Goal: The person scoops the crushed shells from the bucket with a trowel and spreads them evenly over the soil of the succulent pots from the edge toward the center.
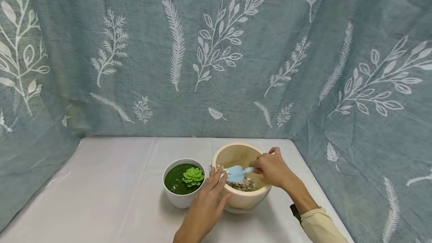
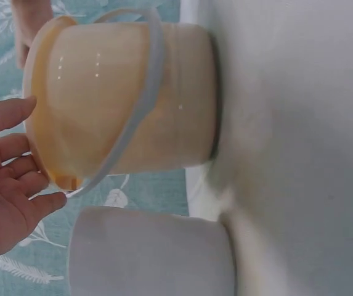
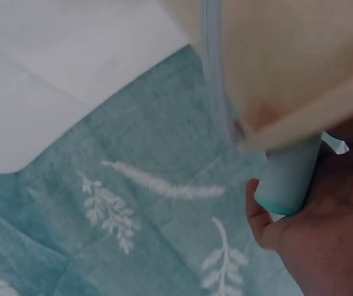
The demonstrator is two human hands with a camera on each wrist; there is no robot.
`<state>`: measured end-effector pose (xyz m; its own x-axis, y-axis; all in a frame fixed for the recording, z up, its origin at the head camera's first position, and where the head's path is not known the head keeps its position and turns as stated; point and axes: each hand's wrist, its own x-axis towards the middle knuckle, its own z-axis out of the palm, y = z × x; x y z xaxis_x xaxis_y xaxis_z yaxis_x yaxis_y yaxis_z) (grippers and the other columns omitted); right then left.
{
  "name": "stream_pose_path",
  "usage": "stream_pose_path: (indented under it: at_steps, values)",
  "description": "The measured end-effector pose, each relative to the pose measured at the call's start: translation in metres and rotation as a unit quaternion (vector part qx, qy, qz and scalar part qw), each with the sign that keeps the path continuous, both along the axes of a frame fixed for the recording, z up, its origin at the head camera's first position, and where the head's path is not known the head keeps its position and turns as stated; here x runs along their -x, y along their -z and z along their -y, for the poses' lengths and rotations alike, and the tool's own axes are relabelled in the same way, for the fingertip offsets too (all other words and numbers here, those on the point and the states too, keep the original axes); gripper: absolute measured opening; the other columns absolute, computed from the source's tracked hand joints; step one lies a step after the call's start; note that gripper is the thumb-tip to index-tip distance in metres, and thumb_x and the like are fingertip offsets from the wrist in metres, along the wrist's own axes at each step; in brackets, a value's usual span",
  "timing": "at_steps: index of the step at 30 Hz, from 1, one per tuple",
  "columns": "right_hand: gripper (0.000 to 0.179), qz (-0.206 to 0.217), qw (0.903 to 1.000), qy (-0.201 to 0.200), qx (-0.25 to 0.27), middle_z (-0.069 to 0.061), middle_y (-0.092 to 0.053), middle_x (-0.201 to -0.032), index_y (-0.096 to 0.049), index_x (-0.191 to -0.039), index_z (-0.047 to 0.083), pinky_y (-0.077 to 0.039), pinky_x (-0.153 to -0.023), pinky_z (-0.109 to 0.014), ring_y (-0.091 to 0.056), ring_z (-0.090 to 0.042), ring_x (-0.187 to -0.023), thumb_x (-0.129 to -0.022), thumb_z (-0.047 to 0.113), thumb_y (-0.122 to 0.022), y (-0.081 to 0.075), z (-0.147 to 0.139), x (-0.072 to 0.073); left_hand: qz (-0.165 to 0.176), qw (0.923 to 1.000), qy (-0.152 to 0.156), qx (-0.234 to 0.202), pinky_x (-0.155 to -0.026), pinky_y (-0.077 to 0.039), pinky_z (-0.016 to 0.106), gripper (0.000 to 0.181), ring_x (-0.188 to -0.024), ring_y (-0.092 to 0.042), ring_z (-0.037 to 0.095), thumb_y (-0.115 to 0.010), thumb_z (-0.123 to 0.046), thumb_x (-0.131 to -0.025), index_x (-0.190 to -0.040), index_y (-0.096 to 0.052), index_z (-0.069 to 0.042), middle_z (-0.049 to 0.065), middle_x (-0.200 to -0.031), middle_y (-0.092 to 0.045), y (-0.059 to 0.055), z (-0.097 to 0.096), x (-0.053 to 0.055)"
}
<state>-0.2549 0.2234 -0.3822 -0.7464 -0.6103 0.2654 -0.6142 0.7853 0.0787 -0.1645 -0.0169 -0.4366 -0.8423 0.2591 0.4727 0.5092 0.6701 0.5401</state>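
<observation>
A light blue hand trowel [image 1: 235,174] lies tilted inside a cream bucket [image 1: 241,200], its blade toward the left rim. My right hand [image 1: 275,170] grips the trowel's handle [image 3: 289,176] over the bucket's right side. On the left rim rests my left hand [image 1: 206,203], fingers extended; in the left wrist view its thumb and fingers touch the edge. Small pebbles [image 1: 248,185] cover part of the bucket's bottom, and pale bits lie by the blade and left fingertips. How full the blade is, I cannot tell.
Left of the bucket stands a white pot [image 1: 182,199] with green moss and a bright green succulent [image 1: 193,176]. The bucket's grey handle [image 2: 133,117] hangs down its side. A white cloth [image 1: 111,183] covers the table, with leaf-patterned teal curtains [image 1: 145,48] behind and at the sides.
</observation>
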Motion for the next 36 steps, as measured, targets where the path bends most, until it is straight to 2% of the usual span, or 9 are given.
stream_pose_path:
  at_steps: [4,10,13,16,20,24,28,30,36]
  values:
    - [0.016,-0.02,0.9993,0.011,0.029,0.007,-0.068,-0.075,-0.083,-0.098,0.021,-0.043,-0.09,-0.058,-0.062,-0.01,-0.071,-0.087,0.01,-0.081,-0.009,-0.01,-0.005,0.01,0.9999,0.004,-0.002,-0.119,-0.042,0.057,0.06,-0.154,-0.039,0.042,-0.074,-0.023,-0.097,-0.15,-0.056,-0.002,0.017,-0.163,-0.046,0.004,0.002,0.001]
    - [0.02,-0.014,0.9986,0.02,0.047,0.007,-0.068,-0.074,-0.084,-0.105,0.017,-0.042,-0.092,-0.062,-0.056,-0.007,-0.067,-0.088,0.007,-0.079,-0.028,-0.017,-0.009,0.018,0.9997,0.012,0.004,-0.123,-0.038,0.055,0.07,-0.157,-0.033,0.04,-0.077,-0.025,-0.095,-0.156,-0.048,-0.004,0.017,-0.168,-0.038,0.01,0.009,-0.004]
    - [0.021,-0.011,0.9985,0.025,0.047,0.007,-0.068,-0.076,-0.084,-0.107,0.018,-0.043,-0.094,-0.064,-0.057,-0.006,-0.068,-0.089,0.008,-0.079,-0.037,-0.016,-0.014,0.045,0.9986,0.027,-0.007,-0.124,-0.036,0.057,0.074,-0.158,-0.031,0.041,-0.076,-0.027,-0.096,-0.158,-0.045,-0.003,0.018,-0.17,-0.034,0.006,0.019,-0.008]
    - [0.022,-0.02,0.9987,0.022,0.042,0.008,-0.068,-0.077,-0.084,-0.107,0.019,-0.044,-0.094,-0.061,-0.056,-0.004,-0.067,-0.088,0.009,-0.08,-0.045,-0.011,-0.021,0.071,0.997,0.02,-0.023,-0.125,-0.033,0.061,0.075,-0.158,-0.031,0.042,-0.074,-0.03,-0.098,-0.159,-0.041,-0.001,0.019,-0.171,-0.031,-0.002,0.035,-0.011]
    - [0.02,-0.029,0.9988,-0.009,0.039,0.011,-0.066,-0.076,-0.084,-0.104,0.022,-0.045,-0.089,-0.053,-0.053,0.0,-0.065,-0.087,0.01,-0.082,-0.053,0.005,-0.03,0.084,0.9955,-0.04,-0.017,-0.123,-0.032,0.068,0.078,-0.157,-0.03,0.048,-0.074,-0.032,-0.098,-0.16,-0.039,-0.001,0.023,-0.171,-0.029,-0.013,0.065,-0.013]
    - [0.017,-0.034,0.9982,-0.047,0.016,0.013,-0.064,-0.075,-0.082,-0.1,0.024,-0.045,-0.087,-0.048,-0.051,0.002,-0.064,-0.087,0.013,-0.082,-0.057,0.027,-0.035,0.125,0.9884,-0.086,0.01,-0.123,-0.027,0.072,0.085,-0.157,-0.024,0.053,-0.077,-0.036,-0.095,-0.161,-0.037,-0.001,0.031,-0.17,-0.025,-0.018,0.098,-0.011]
    - [0.011,-0.029,0.9969,-0.072,-0.014,0.013,-0.059,-0.07,-0.078,-0.088,0.026,-0.042,-0.082,-0.042,-0.047,0.001,-0.062,-0.086,0.016,-0.082,-0.057,0.049,-0.036,0.16,0.9828,-0.091,0.014,-0.124,-0.023,0.073,0.095,-0.157,-0.019,0.055,-0.082,-0.038,-0.089,-0.161,-0.034,0.002,0.036,-0.169,-0.018,-0.012,0.117,-0.005]
    - [0.015,-0.014,0.9965,-0.079,-0.025,0.013,-0.053,-0.066,-0.074,-0.081,0.027,-0.04,-0.081,-0.039,-0.042,0.0,-0.06,-0.087,0.015,-0.081,-0.057,0.059,-0.036,0.174,0.981,-0.087,0.003,-0.123,-0.024,0.074,0.1,-0.157,-0.017,0.057,-0.086,-0.036,-0.086,-0.161,-0.034,0.003,0.037,-0.169,-0.016,-0.007,0.121,0.0]
    - [0.029,0.021,0.9939,-0.094,-0.054,0.016,-0.043,-0.059,-0.066,-0.069,0.027,-0.034,-0.076,-0.032,-0.031,-0.001,-0.058,-0.084,0.006,-0.077,-0.059,0.09,-0.035,0.221,0.9714,-0.083,-0.023,-0.112,-0.038,0.077,0.101,-0.146,-0.027,0.07,-0.085,-0.038,-0.087,-0.163,-0.03,0.0,0.032,-0.172,-0.014,0.006,0.124,0.006]
